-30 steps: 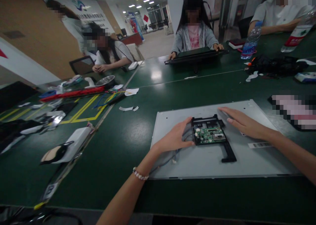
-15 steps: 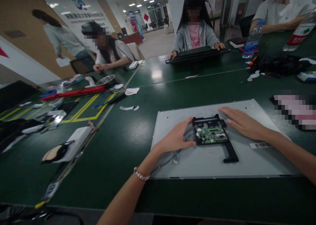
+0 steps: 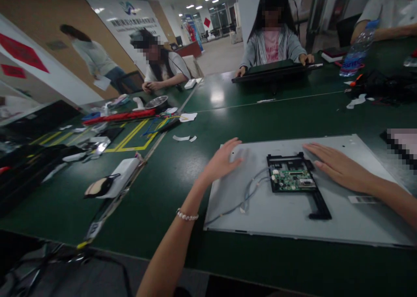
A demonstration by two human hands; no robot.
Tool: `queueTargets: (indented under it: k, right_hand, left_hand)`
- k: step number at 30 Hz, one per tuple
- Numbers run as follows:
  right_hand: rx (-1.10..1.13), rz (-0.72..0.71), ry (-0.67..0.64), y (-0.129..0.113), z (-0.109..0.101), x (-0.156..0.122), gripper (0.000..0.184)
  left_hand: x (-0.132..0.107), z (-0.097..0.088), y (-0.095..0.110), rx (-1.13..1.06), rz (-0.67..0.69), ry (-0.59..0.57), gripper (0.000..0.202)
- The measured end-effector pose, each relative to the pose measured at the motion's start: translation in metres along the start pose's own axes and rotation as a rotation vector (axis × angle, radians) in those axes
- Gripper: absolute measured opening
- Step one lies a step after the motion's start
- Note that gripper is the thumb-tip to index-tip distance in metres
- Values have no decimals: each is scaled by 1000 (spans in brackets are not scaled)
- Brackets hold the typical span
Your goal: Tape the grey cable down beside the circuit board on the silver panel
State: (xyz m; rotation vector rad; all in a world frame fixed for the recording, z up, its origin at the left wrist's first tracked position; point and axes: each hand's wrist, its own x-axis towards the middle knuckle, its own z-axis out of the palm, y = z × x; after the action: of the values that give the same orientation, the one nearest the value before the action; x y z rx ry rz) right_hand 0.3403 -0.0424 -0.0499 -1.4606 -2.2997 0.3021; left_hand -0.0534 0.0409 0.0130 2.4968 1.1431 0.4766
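Note:
A flat grey metal panel (image 3: pixel 228 210) lies on the green table in front of me. On it sits a black plastic bracket (image 3: pixel 321 203) carrying a green circuit board (image 3: pixel 293 179). Thin grey cables (image 3: pixel 250 190) run from the board's left side toward the panel's near-left corner. Over the panel's far-left edge is my left hand (image 3: pixel 223 160), fingers apart and holding nothing. My right hand (image 3: pixel 339 166) is stretched out just right of the bracket, low over the panel, fingers extended; whether it touches the bracket I cannot tell.
A white box with a round pad (image 3: pixel 122 175) lies along the table seam at left. Beyond are a metal bowl (image 3: pixel 157 102), wires and paper scraps. Across the table, a person holds a dark flat panel (image 3: pixel 276 73). A plastic bottle (image 3: pixel 356 54) stands at far right.
My left hand has left the bracket's left side and moved left and away toward the panel's far-left edge, uncovering the cables. My right hand stays beside the bracket. The camera view has shifted left.

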Motion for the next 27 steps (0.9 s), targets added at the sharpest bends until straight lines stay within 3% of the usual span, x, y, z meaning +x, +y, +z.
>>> queueTargets:
  k: [3, 5, 7, 10, 16, 23, 27]
  right_hand:
    - [-35, -6, -4, 2, 2, -2, 60]
    - [-50, -6, -13, 3, 4, -3, 61]
    - [-59, -5, -17, 3, 4, -4, 61]
    - [-76, -7, -16, 3, 5, -4, 61]
    - [-95, -33, -22, 4, 7, -3, 61]
    - [-113, -59, -12, 7, 9, -3, 61]
    - [-116, -57, -15, 8, 10, -2, 60]
  left_hand:
    - [-3, -18, -54, 222, -250, 328, 46]
    - [-5, -28, -86, 341, -412, 417, 45]
    - [-6, -36, -110, 448, -515, 421, 48]
    - [-3, -46, -130, 584, -616, 342, 53]
    - [9, -57, -141, 718, -831, 104, 33]
    - [12, -62, -136, 771, -818, 89, 37]
    - [18, -64, -133, 797, -814, 79, 53]
